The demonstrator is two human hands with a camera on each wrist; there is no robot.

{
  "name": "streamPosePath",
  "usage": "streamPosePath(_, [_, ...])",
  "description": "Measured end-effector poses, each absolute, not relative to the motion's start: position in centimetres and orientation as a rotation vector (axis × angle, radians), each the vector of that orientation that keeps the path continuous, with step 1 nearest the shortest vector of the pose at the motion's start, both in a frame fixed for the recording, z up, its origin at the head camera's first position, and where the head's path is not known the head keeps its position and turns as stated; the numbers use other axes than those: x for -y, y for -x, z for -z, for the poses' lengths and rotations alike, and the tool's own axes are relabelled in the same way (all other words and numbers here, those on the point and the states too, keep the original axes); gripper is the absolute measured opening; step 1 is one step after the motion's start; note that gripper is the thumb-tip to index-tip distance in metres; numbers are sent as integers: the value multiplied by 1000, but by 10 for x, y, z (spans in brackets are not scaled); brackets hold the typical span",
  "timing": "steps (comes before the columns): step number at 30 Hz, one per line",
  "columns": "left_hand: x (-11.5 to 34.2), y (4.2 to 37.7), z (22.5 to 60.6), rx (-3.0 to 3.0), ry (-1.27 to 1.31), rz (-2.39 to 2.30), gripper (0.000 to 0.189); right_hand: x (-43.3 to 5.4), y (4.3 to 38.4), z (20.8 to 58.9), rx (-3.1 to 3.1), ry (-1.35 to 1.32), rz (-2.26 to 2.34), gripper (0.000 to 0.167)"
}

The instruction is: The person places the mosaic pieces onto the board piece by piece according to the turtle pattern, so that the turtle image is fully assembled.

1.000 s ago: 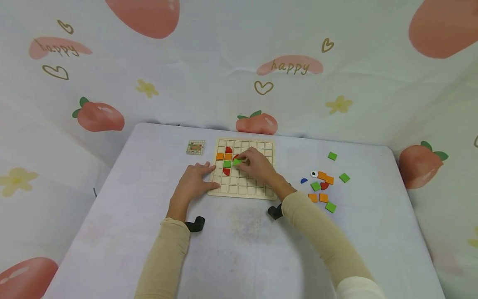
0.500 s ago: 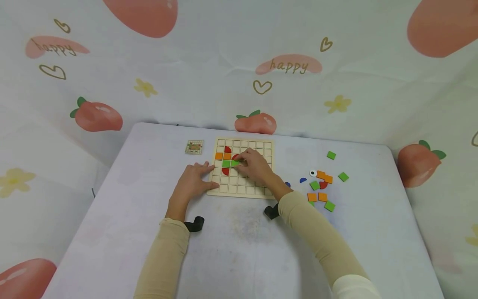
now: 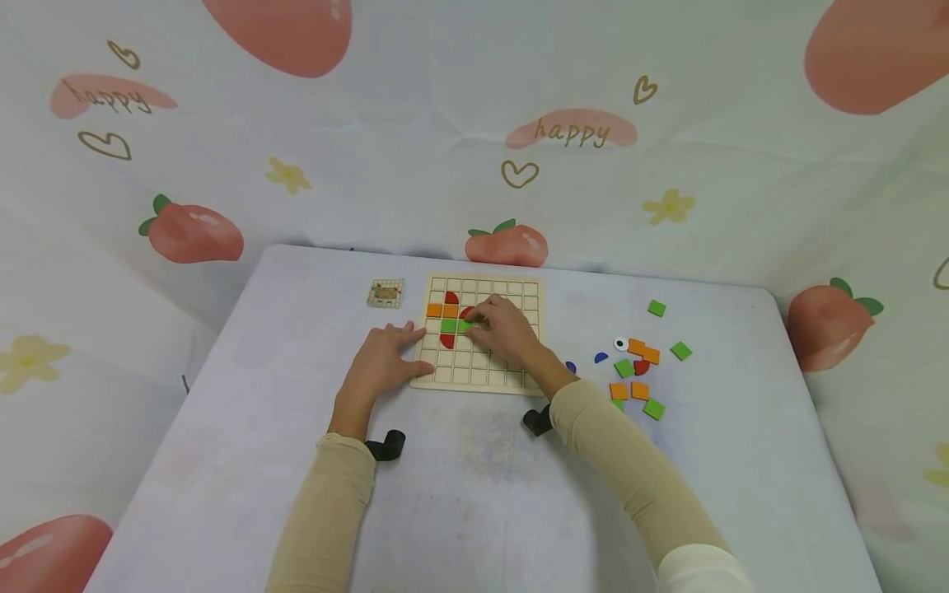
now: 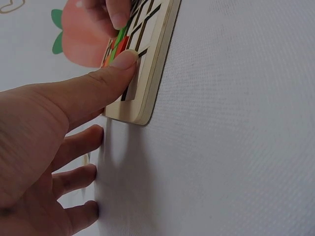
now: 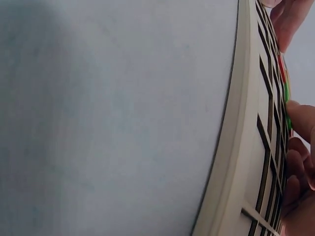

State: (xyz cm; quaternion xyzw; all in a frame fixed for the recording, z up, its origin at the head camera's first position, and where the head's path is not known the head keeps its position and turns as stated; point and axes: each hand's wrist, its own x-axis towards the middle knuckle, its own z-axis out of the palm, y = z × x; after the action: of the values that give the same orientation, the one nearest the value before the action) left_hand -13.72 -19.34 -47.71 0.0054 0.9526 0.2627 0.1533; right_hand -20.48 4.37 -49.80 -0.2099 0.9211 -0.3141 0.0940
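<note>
A pale wooden grid board (image 3: 474,377) lies on the table. My left hand (image 3: 381,362) steadies its left side, with the thumb (image 4: 103,88) on the board's surface and the other fingers spread by the edge. My right hand (image 3: 510,331) pinches a green square tile (image 3: 465,326) between thumb and forefinger, down at a grid cell. Directly left of it sits another green tile (image 3: 448,326). Two orange tiles, one at the board's left (image 3: 434,310), and red rounded pieces (image 3: 448,341) occupy nearby cells. One red piece (image 3: 466,313) is partly hidden by my right fingers.
Right of the board lie loose green tiles (image 3: 681,351), orange tiles (image 3: 640,391), a red piece (image 3: 642,368), blue half-circles (image 3: 601,357) and a white eye disc (image 3: 621,344). A small pattern card (image 3: 385,293) lies at the back left. A patterned cloth hangs behind.
The right hand has brought the green tile slightly left and down, against the other green tile. The left hand stays at the board's edge.
</note>
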Motion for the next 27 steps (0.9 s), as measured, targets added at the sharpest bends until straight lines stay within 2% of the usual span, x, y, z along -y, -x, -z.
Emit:
streamPosePath(6, [193,137,479,-2732,-16,-754,78,-45,202,492,-2762,665,851,28])
streamPosePath(11, [193,137,478,-2741,-12,-740,79,-52,200,483,-2884,819,663,29])
streamPosePath(20, [191,136,475,-2732,7,-732,79,-79,199,469,-2999,795,245,63])
streamPosePath(27, [191,137,474,-2722,11,-732,78,-109,198,469,-2952,714,162,73])
